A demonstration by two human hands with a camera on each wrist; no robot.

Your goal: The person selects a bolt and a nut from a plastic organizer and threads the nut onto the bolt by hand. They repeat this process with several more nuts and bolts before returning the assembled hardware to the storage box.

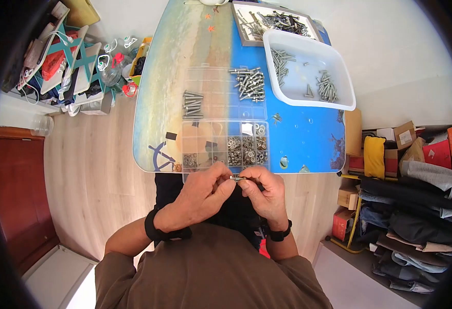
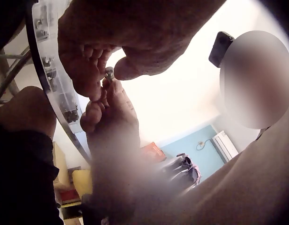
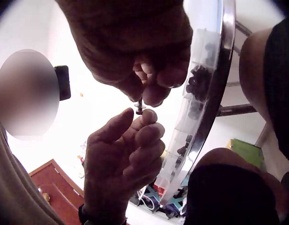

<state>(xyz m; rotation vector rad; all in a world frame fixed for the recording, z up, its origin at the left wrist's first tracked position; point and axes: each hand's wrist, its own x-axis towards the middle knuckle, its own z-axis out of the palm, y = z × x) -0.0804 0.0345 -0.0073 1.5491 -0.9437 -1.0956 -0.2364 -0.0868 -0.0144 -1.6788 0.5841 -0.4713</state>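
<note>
In the head view, my left hand (image 1: pixel 197 195) and right hand (image 1: pixel 267 196) meet at the table's near edge around a small metal bolt (image 1: pixel 235 178). The right wrist view shows my right hand (image 3: pixel 135 47) pinching the bolt's shank, with a washer-like ring (image 3: pixel 140 106) near its head. My left hand (image 3: pixel 125 159) has thumb and index fingertips at the head end. A metal end (image 2: pixel 110 71) shows between the left hand (image 2: pixel 121 42) and right hand (image 2: pixel 111 112) in the left wrist view. Behind the hands lies a clear compartment box (image 1: pixel 226 121) with washers and nuts (image 1: pixel 234 144).
Bolts lie on the box's open lid, in a left group (image 1: pixel 193 104) and a right pile (image 1: pixel 249 85). A white bin (image 1: pixel 347 98) with more bolts stands at the right, beside a tray (image 1: pixel 242 33) of dark and silver screws. Shelves with clothes (image 1: pixel 416 226) stand right of the table.
</note>
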